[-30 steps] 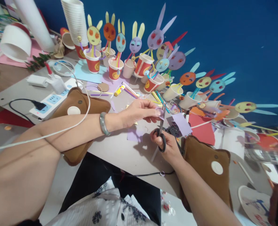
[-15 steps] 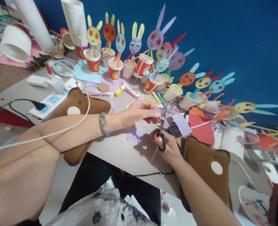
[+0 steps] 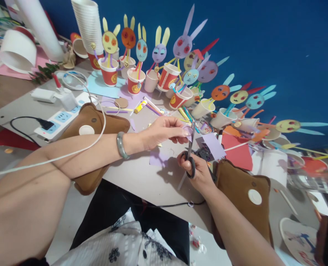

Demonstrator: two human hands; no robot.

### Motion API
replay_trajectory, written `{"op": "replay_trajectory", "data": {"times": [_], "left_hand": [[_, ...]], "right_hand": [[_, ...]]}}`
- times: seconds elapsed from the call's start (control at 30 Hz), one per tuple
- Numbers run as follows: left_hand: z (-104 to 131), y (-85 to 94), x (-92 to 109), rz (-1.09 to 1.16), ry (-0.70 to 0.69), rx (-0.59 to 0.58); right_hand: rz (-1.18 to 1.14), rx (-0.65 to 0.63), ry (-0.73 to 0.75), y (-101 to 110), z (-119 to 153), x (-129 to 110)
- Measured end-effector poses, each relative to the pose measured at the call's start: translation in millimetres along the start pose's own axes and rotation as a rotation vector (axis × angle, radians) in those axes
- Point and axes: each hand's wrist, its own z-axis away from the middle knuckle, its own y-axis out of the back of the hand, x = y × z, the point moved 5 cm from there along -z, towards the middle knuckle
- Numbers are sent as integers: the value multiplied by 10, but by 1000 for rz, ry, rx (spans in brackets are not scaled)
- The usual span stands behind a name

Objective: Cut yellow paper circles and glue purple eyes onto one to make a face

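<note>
A: What did I miss on the head feed? Counts first.
B: I had two hands, one pair of scissors, two brown cushions, one power strip. Rabbit figures: I made out twelve heads, some overlapping.
A: Grip?
B: Left hand pinched one small purple paper piece, thumb against fingers. Right hand was curled round the scissors, fingers in the black handle loops. I couldn't tell how far apart the blades stood.
A: Where was the piece?
B: Above the table, right at the blades.
A: Containers?
B: Four upright red cups in the row, coloured stems in each. White cups farther right held stems too; too crowded for me to count. One tall stack of nested cups stood at the row's left end.
</note>
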Motion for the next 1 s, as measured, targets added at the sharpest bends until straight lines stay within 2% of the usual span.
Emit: {"op": "replay_trajectory", "data": {"times": [1.0], "left_hand": [[-28,33,22,-16,-53,13]], "right_hand": [[20,-22,-34,-18,5,-45]]}}
